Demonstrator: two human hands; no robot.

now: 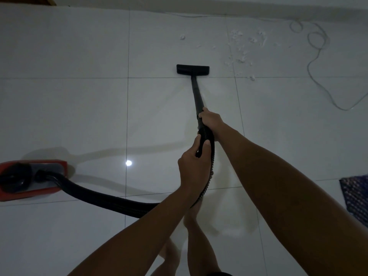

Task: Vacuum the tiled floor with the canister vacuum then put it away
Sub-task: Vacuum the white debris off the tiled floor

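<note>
Red canister vacuum (pixel 33 194) with a black top sits at the left edge on the glossy white tiled floor (pixel 79 108), with open tile stretching ahead of it to the white wall base (pixel 239 10) at the top. Its black ribbed hose (pixel 111 204) curves rightward along the floor and rises to the hands. Left hand (pixel 192 166) grips the hose's upper end, fingers curled round it; right hand (pixel 211 121), just above, is wrapped round the black rigid wand (pixel 197 94). Wand slopes forward to the flat black floor nozzle (pixel 192 69), which rests on the tile. Right of the nozzle lie scattered white debris bits (pixel 245 46). Farther right, a thin grey power cord (pixel 316 56) loops across the floor. Dark patterned mat (pixel 356 198) touches the right edge.
</note>
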